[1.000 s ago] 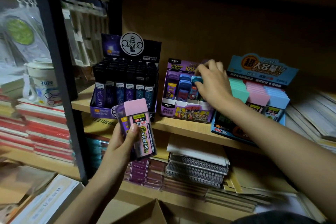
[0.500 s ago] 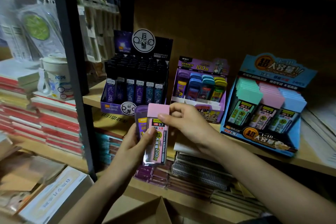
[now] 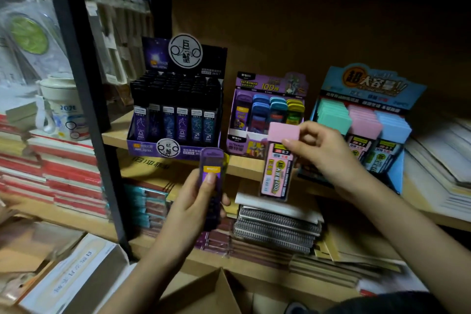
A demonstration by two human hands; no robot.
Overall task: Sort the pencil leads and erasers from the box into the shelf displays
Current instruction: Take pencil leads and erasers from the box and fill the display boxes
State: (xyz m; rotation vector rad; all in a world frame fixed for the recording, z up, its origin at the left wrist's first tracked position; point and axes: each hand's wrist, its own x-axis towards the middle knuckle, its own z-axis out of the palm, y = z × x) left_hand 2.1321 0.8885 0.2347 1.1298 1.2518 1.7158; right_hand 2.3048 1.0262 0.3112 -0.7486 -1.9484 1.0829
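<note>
My right hand (image 3: 323, 155) pinches the pink cap of a pink pencil lead case (image 3: 276, 168), which hangs upright in front of the shelf edge. My left hand (image 3: 196, 209) grips a purple lead case (image 3: 211, 181) with my thumb on its yellow label. On the shelf stand three displays: a black constellation lead display (image 3: 175, 115) on the left, a purple display (image 3: 267, 109) with purple, blue, teal and yellow cases in the middle, and a blue display (image 3: 367, 120) with green, pink and blue-capped cases on the right.
An open cardboard box (image 3: 211, 293) lies at the bottom centre. Spiral notebooks (image 3: 275, 227) are stacked on the lower shelf. A black shelf post (image 3: 84, 99) stands left, with a mug (image 3: 61, 107) and stacked red books (image 3: 63, 173) beyond it. Paper stacks (image 3: 438, 160) lie far right.
My right hand has come back from the purple display and pulled the pink case out of my left hand, carrying it right. My left hand now holds only the purple case.
</note>
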